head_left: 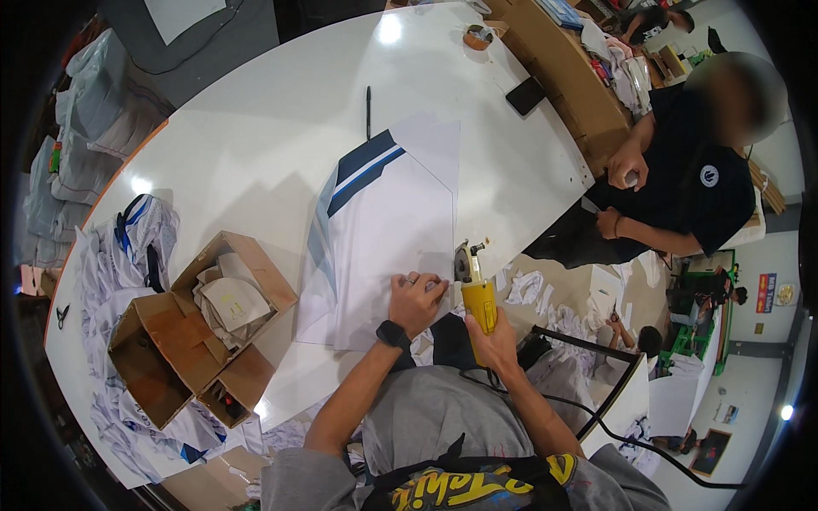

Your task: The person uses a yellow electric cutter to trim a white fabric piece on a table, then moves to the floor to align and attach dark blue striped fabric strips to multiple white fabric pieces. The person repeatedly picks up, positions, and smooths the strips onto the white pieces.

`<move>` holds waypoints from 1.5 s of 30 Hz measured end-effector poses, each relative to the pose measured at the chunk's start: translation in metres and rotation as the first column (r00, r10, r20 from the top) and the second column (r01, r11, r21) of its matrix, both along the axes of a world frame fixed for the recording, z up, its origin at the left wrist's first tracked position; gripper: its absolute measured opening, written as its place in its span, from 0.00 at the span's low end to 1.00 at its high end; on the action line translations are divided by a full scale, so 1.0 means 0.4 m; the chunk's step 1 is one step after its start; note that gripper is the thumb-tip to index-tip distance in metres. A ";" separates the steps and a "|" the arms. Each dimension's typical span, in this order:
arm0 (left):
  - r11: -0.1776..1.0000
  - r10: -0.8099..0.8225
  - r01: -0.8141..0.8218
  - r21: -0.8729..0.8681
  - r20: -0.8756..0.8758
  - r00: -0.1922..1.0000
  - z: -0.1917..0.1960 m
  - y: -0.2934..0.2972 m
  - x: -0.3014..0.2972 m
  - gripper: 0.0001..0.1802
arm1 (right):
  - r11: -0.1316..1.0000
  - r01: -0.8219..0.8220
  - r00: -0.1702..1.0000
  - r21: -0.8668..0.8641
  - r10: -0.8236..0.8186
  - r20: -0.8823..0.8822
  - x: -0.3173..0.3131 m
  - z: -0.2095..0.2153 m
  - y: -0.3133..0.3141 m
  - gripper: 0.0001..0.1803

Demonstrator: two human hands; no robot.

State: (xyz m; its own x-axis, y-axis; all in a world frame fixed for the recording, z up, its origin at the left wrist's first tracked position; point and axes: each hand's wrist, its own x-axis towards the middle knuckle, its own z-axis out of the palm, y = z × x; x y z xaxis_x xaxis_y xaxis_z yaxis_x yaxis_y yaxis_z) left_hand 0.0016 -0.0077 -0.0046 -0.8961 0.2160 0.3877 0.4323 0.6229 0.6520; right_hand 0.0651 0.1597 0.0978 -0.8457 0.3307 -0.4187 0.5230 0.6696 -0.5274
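Note:
A stack of white fabric pieces with a navy, white and blue striped end lies flat on the white table. My left hand, a dark watch on its wrist, presses down on the near right part of the stack with bent, slightly spread fingers. In my right hand is a yellow electric rotary cutter, gripped by its body. The cutter's metal head touches or nearly touches the stack's right edge, just beyond my left fingertips. My right fingers are partly hidden by the tool.
Cardboard boxes and heaped white garments stand at the left. A black pen, phone and tape roll lie farther off. A co-worker stands at the right edge. The cutter's black cord trails right.

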 end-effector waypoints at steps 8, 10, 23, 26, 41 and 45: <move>1.000 0.011 -0.011 0.007 0.008 1.000 0.006 0.000 0.000 0.09 | 1.000 0.015 1.000 -0.005 -0.015 -0.017 -0.011 0.001 -0.013 0.32; 1.000 0.008 -0.008 0.006 0.019 1.000 0.006 -0.001 0.001 0.09 | 1.000 0.019 1.000 -0.014 -0.019 -0.022 -0.014 0.000 -0.015 0.32; 1.000 -0.014 0.014 0.012 0.024 1.000 0.006 -0.007 0.000 0.11 | 0.998 0.056 0.997 -0.032 -0.058 -0.060 -0.041 -0.007 -0.032 0.31; 1.000 -0.014 0.013 0.008 0.024 1.000 0.006 -0.008 0.000 0.10 | 0.997 0.071 0.995 -0.037 -0.073 -0.062 -0.051 -0.013 -0.034 0.31; 0.999 -0.046 0.046 0.007 0.039 0.998 0.006 -0.012 -0.001 0.13 | 0.998 0.065 0.989 -0.017 -0.067 -0.135 -0.105 -0.040 -0.033 0.29; 0.999 -0.052 0.051 0.015 0.050 0.997 0.009 -0.017 -0.001 0.13 | 0.996 0.084 0.990 -0.041 -0.088 -0.112 -0.132 -0.024 -0.045 0.30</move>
